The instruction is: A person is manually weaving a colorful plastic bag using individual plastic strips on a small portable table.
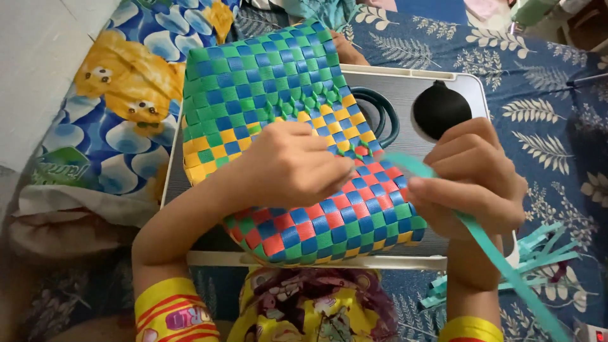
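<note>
— How are the hands set?

— I see my left hand (288, 166) lying knuckles-up on the basket (285, 126), fingers curled, fingertips pinching at the weave near the basket's middle. My right hand (472, 174) sits just off the basket's right edge, closed around a teal strip (500, 263), thumb pressed over it.

— Where does the strip run?

— From the weave between the two hands, through the right fist, then down and right past the wrist toward the lower corner of the view.

— And the basket?

— It lies tilted on the bench (405, 82), a small white tray-table. The left hand covers its centre; the right hand touches its right rim. Green and blue squares at top, yellow in a band, red lower down.

— Anything around it?

— A black round knob (440, 109) and a dark ring (380, 111) on the bench behind the basket, partly hidden by it. Loose teal offcuts (538, 253) lie on the leaf-print cloth (544, 76) to the right. A bear-print cloth (126, 95) lies on the left.
</note>
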